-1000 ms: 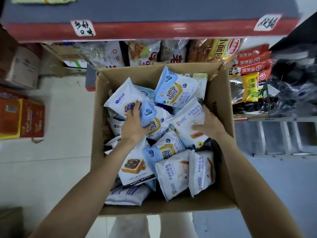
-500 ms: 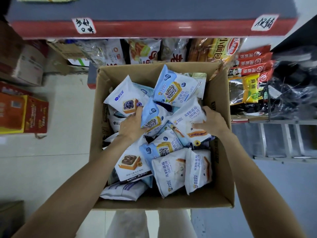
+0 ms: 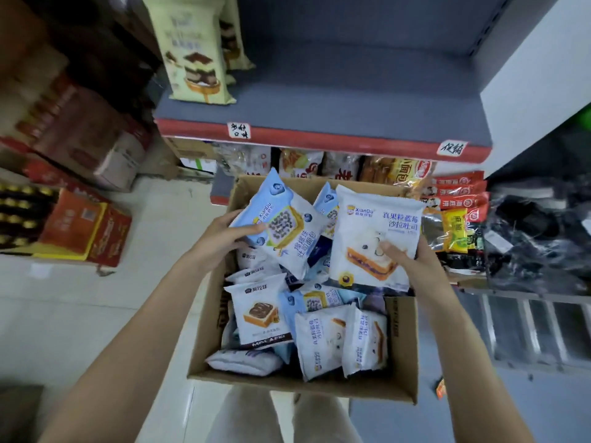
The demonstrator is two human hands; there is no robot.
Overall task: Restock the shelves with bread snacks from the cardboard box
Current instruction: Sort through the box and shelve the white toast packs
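An open cardboard box (image 3: 404,353) stands on the floor below me, holding several white and blue bread snack packs. My left hand (image 3: 224,239) grips a light blue pack with a dark-speckled bread picture (image 3: 281,225), lifted above the box. My right hand (image 3: 404,255) holds a white pack with a blueberry sandwich picture (image 3: 374,231), thumb on its front, also raised. Ahead is a grey shelf with a red edge (image 3: 335,142); its board is bare apart from cream cake packs (image 3: 195,55) at the left.
The lower shelf behind the box holds bread bags (image 3: 399,171) and red and yellow snack packs (image 3: 457,206). Red and orange cartons (image 3: 83,231) are stacked on the floor at the left. A metal ladder (image 3: 527,327) lies at the right, dark plastic bags (image 3: 540,238) above it.
Both hands have closed on packs and lifted them out of the box. My view has tilted up, so the grey shelf board shows.
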